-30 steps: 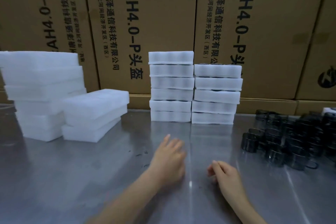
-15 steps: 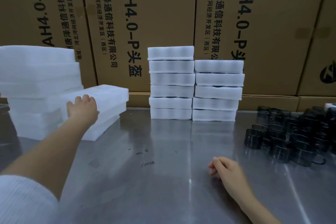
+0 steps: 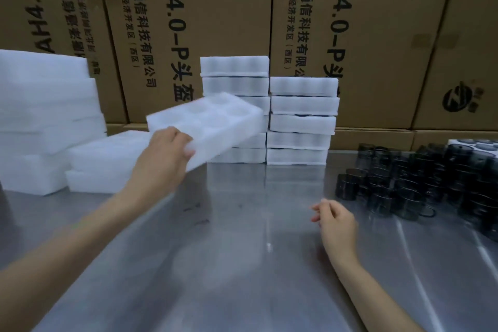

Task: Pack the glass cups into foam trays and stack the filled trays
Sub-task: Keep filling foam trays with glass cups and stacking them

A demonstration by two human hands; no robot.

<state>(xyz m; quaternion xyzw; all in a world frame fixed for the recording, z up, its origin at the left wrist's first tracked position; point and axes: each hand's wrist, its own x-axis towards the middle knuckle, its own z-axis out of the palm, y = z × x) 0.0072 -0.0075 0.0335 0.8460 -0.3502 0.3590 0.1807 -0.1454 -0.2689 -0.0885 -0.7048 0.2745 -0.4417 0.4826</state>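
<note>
- Foam tray [image 3: 213, 124]: an empty white one with round pockets, held tilted in the air above the table [image 3: 242, 264], in front of the filled stacks.
- Left hand [image 3: 161, 159]: fingers clamped on the tray's near left corner, thumb on top, arm stretched across the table.
- Right hand [image 3: 336, 221]: rests low over the table with fingers loosely curled and holding nothing, near the cups.
- Cups [image 3: 420, 183]: a crowd of dark glass ones with handles stands on the right side of the table, some blurred at the edge.
- Filled stacks [image 3: 269, 113]: two columns of trays side by side at the back of the table, the left one taller; dark edges show between some layers.
- Empty trays [image 3: 45, 116]: a tall white pile on the far left, with a lower pile [image 3: 107, 162] just beside it.
- Boxes [image 3: 215, 21]: large brown cartons with black print stand behind everything.
</note>
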